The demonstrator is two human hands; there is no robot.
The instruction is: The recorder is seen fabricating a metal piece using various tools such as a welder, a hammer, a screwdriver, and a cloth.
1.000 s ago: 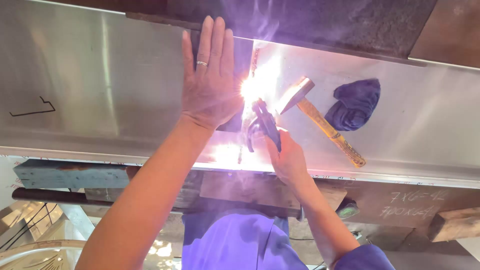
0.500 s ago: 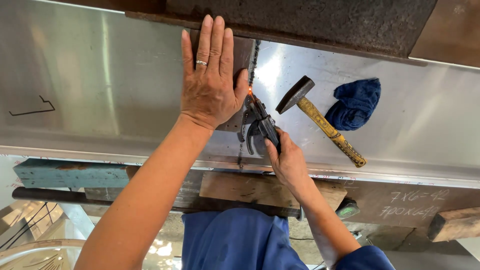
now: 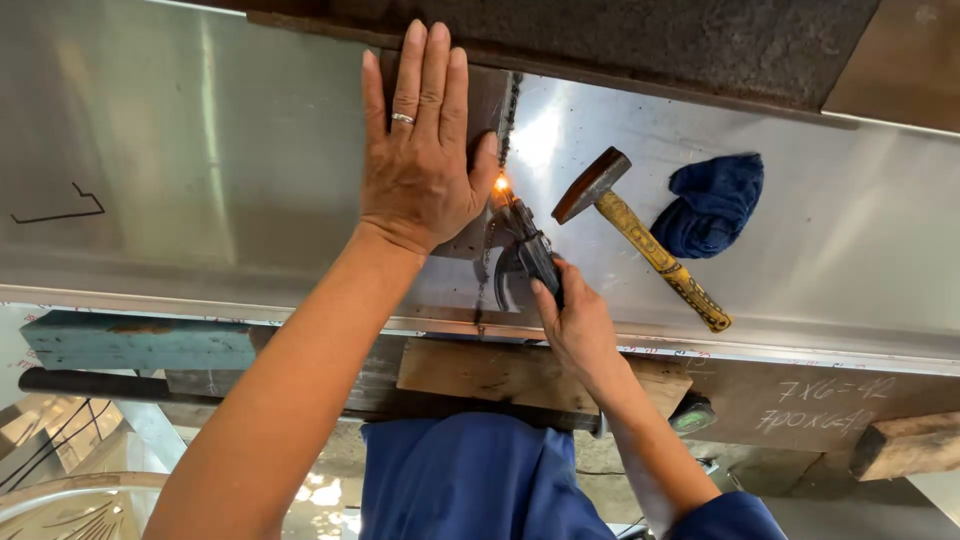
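Steel sheet lies under my flat, spread left hand, while my right hand grips a glowing welding torch beside the hammer.

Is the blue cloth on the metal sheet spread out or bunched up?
Bunched up. The blue cloth lies in a crumpled lump with folds on the shiny metal sheet, beside the yellow-handled hammer, apart from both hands.

A dark plate is pressed flat onto the steel sheet by the left hand. A welding torch is gripped by the right hand, its glowing tip touching the plate's edge. A hammer and a blue cloth are seen at three o'clock from the torch.
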